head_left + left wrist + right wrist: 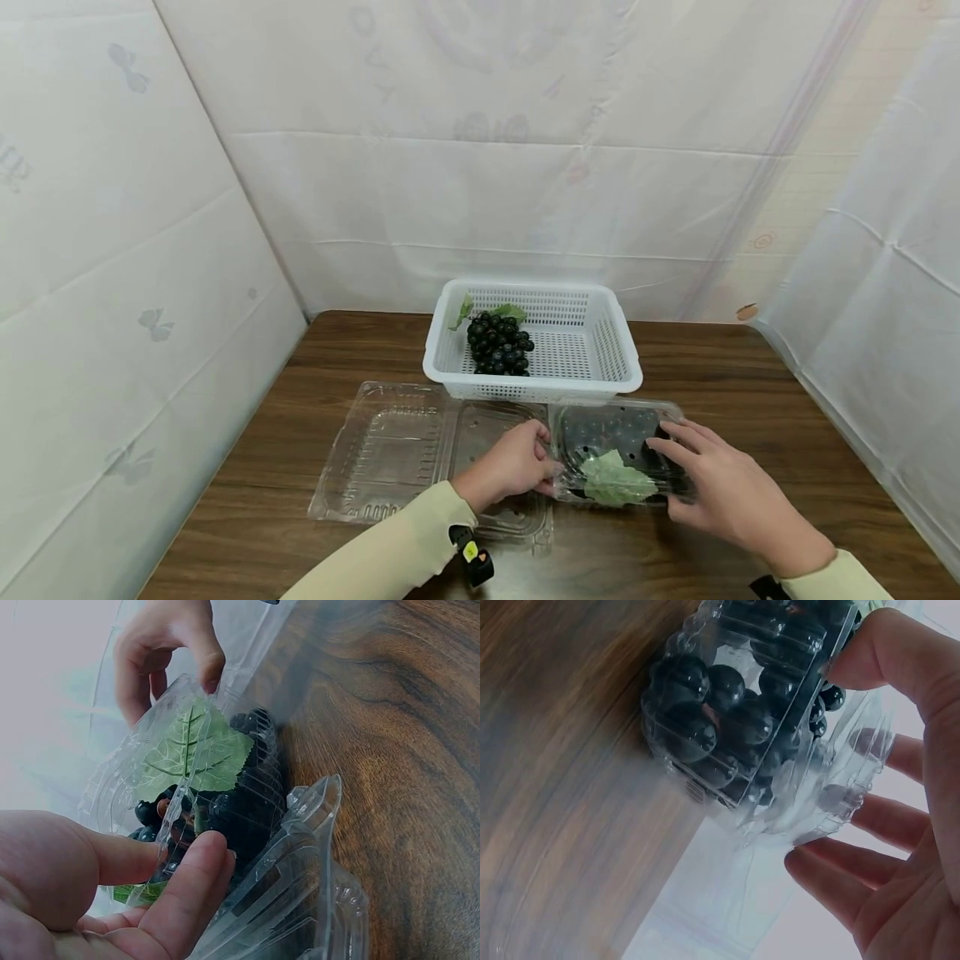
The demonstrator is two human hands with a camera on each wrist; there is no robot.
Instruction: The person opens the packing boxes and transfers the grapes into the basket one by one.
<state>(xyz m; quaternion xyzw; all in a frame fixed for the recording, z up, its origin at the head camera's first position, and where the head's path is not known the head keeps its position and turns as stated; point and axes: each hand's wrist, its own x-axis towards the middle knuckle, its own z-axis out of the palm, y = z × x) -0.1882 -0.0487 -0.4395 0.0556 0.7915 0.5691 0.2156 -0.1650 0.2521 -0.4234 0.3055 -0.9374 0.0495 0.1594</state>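
A clear plastic clamshell box [667,408] with its lid down holds dark grapes [686,731] and a green leaf [617,479] at its front. My left hand [516,460] is at the box's left edge; in the left wrist view its thumb and fingers pinch the rim. From the right side, my right hand [723,483] holds the same box. Its thumb lies on the rim and its fingers spread over the lid in the right wrist view. Under my left forearm lies a second clamshell [397,450], unfolded flat.
Behind the boxes stands a white perforated basket [536,388] with a bunch of dark grapes [498,343] and leaves in its left half. Everything rests on a brown wood-grain table [247,500]. Pale printed sheets [480,192] hang around the back and sides.
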